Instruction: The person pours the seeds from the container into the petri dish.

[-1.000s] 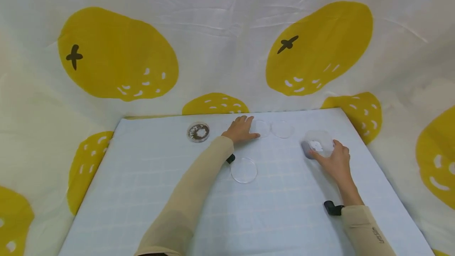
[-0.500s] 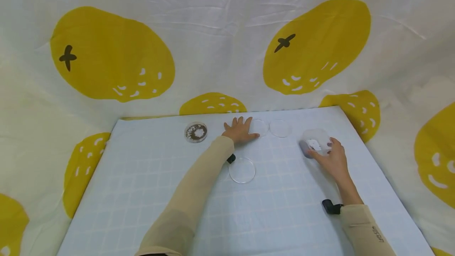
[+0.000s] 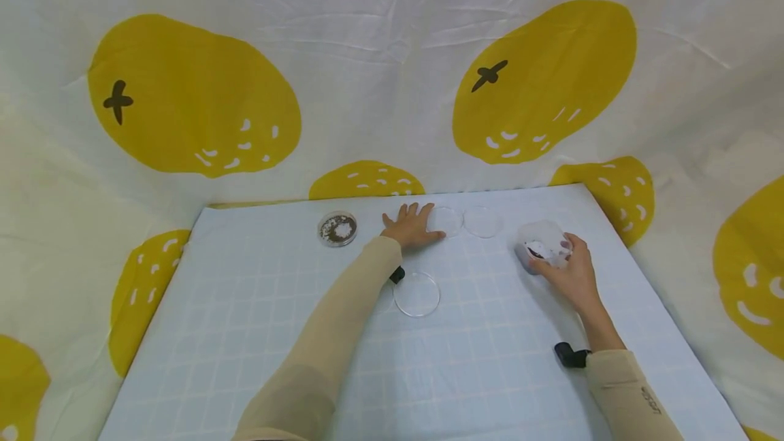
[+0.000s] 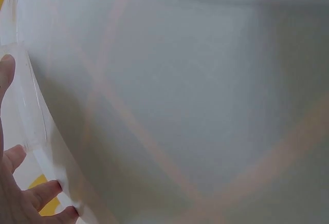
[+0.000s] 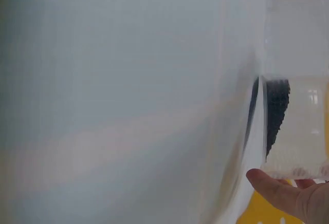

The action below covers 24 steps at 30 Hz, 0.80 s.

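Note:
At the back right of the table, my right hand (image 3: 572, 278) grips a clear plastic container (image 3: 539, 240), thumb on one side and fingers on the other. In the right wrist view, dark granular material (image 5: 276, 108) lies in a slope against one wall of this container. My left hand (image 3: 412, 228) rests near the back edge with its fingers spread. Its thumb is at the rim of a clear petri dish half (image 3: 450, 222); the left wrist view shows the fingers beside that clear dish (image 4: 32, 106). Another clear round dish (image 3: 482, 222) stands right beside it.
A petri dish (image 3: 337, 229) with dark and white bits stands back left of my left hand. A clear round lid or dish (image 3: 417, 295) lies nearer, by the left wrist. A pale checked cloth (image 3: 478, 359) covers the table; a fruit-patterned curtain (image 3: 380, 87) hangs behind.
The clear container in my right hand shifts slightly and a dark patch shows in it now. My left hand stays almost where it was, its fingers a little more spread.

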Tool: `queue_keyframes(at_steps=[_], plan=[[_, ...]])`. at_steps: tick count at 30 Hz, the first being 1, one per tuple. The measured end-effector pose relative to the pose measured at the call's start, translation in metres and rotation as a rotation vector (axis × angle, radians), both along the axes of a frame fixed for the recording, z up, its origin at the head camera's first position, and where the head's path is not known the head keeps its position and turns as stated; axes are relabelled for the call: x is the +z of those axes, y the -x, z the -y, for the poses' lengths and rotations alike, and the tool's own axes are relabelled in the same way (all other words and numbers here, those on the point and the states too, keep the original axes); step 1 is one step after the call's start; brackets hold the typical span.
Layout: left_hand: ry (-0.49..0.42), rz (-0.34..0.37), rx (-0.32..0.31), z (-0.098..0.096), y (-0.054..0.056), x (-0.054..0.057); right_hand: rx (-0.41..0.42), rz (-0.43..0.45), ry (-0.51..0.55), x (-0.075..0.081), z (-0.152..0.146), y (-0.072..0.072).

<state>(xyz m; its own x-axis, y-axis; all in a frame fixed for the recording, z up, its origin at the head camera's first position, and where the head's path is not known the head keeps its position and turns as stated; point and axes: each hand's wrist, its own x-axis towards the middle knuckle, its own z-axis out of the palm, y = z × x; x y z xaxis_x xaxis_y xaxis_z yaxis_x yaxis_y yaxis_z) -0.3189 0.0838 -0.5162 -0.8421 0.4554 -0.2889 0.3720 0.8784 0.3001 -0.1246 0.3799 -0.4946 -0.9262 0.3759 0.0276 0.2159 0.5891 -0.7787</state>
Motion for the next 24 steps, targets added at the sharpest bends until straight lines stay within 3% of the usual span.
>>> queue_keyframes(at_steps=[10, 24], plan=[[0.007, 0.026, 0.007, 0.002, -0.004, 0.008, 0.009, -0.071, 0.052, 0.003, 0.005, 0.006], [-0.013, 0.032, 0.016, 0.006, -0.013, 0.020, 0.108, -0.145, 0.032, 0.009, 0.019, 0.030]])
